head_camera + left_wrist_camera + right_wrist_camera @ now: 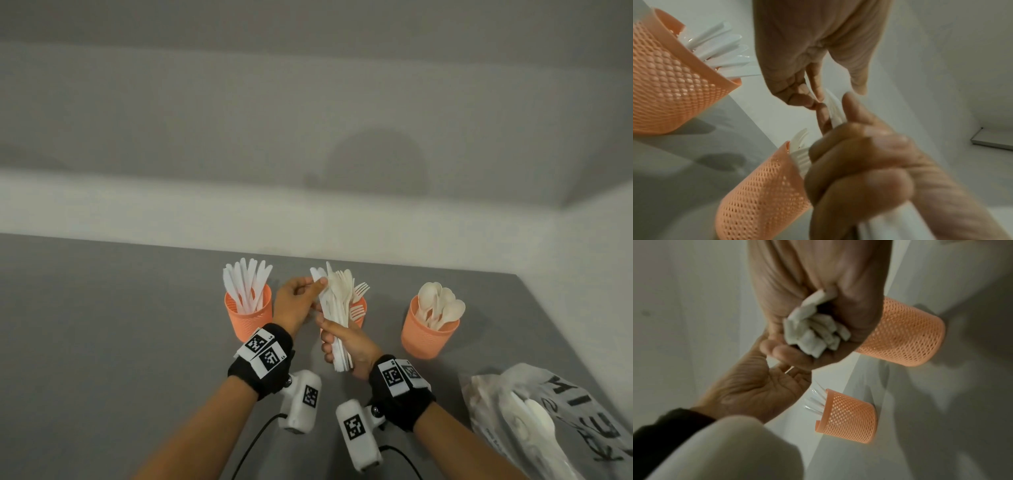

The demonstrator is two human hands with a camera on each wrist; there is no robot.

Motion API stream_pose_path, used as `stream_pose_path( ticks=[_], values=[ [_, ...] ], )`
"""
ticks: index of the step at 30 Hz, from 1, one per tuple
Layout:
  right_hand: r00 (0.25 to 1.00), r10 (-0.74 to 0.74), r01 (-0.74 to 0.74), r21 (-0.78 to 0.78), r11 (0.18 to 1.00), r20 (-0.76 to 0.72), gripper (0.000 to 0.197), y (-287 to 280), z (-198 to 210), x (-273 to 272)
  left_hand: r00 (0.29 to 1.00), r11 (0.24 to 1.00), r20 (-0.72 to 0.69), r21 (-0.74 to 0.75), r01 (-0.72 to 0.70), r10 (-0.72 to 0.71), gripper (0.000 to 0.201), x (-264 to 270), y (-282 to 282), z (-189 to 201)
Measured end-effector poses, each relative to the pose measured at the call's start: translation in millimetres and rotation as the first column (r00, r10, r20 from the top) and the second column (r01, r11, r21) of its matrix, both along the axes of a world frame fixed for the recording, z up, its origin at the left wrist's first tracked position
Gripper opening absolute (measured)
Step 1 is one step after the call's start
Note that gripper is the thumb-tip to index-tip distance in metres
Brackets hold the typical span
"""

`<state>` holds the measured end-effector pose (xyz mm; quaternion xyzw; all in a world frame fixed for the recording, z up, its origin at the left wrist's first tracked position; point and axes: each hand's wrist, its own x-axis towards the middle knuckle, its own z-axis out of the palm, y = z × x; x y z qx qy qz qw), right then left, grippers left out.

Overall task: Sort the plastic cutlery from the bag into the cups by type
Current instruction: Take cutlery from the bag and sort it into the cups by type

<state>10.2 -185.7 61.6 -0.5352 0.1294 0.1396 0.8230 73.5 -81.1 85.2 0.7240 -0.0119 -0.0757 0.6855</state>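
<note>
Here the right hand is gripping a mixed bundle of white cutlery by the handles, fingers curled round it, holding it upright above the grey table in front of the middle cup, which is holding forks. The left hand is pinching the tip of one knife in that bundle between thumb and fingertips. The knife cup is standing just left, the spoon cup well to the right, and the bag is lying at the near right with more cutlery inside.
</note>
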Motion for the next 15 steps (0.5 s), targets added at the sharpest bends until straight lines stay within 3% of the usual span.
stream_pose_path(
  ticks=[6, 10, 15],
  values=[
    [0.998, 0.011, -0.004, -0.126, 0.992, 0.059, 0.037, -5.7, -5.0, -1.2, 0.998, 0.999, -0.051, 0.000, -0.039, 0.039, 0.019, 2.3, -2.8, -0.1],
    [0.997, 0.040, -0.030, -0.141, 0.990, 0.069, 0.016, -9.2, -0.6, -5.4, 0.996, 1.000, -0.093, 0.001, -0.016, 0.016, 0.008, -1.5, -5.6, 2.9],
    [0.998, 0.031, -0.025, -0.120, 0.992, 0.046, 0.020, -13.9, -0.6, -8.2, 0.994, 0.997, -0.105, -0.068, -0.044, 0.037, 0.015, -4.8, -7.2, 13.8]
  ],
)
